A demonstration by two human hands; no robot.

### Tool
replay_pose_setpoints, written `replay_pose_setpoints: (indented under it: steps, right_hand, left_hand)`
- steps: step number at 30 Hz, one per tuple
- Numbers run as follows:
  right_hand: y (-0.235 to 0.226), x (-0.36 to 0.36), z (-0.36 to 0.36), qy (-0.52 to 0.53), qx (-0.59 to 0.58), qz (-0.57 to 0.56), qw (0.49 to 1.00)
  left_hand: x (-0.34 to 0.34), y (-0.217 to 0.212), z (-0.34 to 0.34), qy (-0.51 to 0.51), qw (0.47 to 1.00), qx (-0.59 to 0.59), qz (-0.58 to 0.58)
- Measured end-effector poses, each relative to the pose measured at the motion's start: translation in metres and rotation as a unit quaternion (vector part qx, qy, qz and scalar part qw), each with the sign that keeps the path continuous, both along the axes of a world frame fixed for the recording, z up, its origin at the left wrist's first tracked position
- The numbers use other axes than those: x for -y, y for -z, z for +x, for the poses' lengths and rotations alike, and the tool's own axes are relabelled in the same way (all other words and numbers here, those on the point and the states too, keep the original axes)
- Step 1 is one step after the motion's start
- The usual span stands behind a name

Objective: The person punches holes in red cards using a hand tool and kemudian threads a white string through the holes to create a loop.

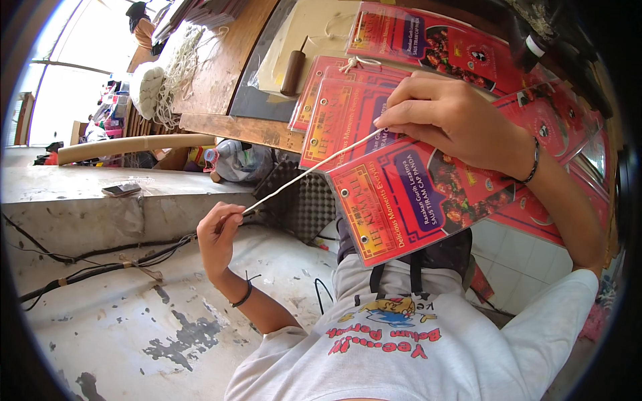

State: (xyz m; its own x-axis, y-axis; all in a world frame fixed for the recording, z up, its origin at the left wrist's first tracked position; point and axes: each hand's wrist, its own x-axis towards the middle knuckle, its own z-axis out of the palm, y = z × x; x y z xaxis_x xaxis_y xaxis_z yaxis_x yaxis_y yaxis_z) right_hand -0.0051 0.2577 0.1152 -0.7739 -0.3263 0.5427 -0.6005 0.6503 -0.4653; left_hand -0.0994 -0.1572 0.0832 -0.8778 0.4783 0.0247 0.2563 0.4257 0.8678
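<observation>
A thin white cord [309, 170] runs taut and slanting between my two hands. My left hand [219, 234], out to the left, pinches its lower end between thumb and fingers. Over the cards, my right hand [455, 120] pinches the upper end. Below the right hand lies a red printed card [384, 220] in a clear, glossy cover, with metal eyelets along its left side, overhanging the table edge. More red cards [321, 110] lie under and beyond it; one at the back carries a knotted white cord [354, 64]. Whether the held cord passes through an eyelet is hidden.
A wooden-handled awl [293, 72] rests on a pale board [271, 83]. White cord lies in a tangled heap [180, 70] at the table's left. A cardboard tube [134, 148], a plastic bottle [231, 152] and a phone [122, 190] sit further left. Another person [142, 33] stands far off.
</observation>
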Motion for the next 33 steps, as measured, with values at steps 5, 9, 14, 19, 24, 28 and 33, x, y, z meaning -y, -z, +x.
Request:
replay_pose_setpoints:
  steps: [5, 9, 14, 19, 24, 28, 33]
  right_hand:
    - [-0.003, 0.000, 0.002, 0.033, 0.036, -0.005, 0.999]
    - [0.000, -0.003, -0.002, 0.049, 0.032, -0.024, 0.998]
    - [0.002, -0.006, -0.003, 0.049, 0.026, -0.024, 0.998]
    - [0.003, -0.004, -0.002, 0.030, 0.018, -0.014, 0.999]
    - [-0.003, -0.001, 0.002, 0.028, 0.024, 0.001, 0.999]
    - [-0.008, -0.005, 0.007, 0.019, 0.058, 0.009, 0.998]
    - [-0.004, 0.001, 0.004, -0.025, -0.030, 0.001, 0.999]
  left_hand:
    - [0.027, 0.019, 0.014, -0.079, 0.996, 0.023, 0.040]
    - [0.050, 0.021, 0.024, -0.152, 0.988, 0.008, 0.030]
    - [0.057, 0.016, 0.027, -0.174, 0.984, 0.003, 0.031]
    - [0.026, 0.005, 0.032, -0.123, 0.992, -0.023, 0.028]
    - [-0.059, -0.026, 0.033, 0.023, 0.991, -0.029, 0.129]
    - [-0.135, -0.057, 0.037, 0.123, 0.970, -0.093, 0.190]
    - [-0.192, -0.081, 0.030, 0.207, 0.954, -0.208, 0.060]
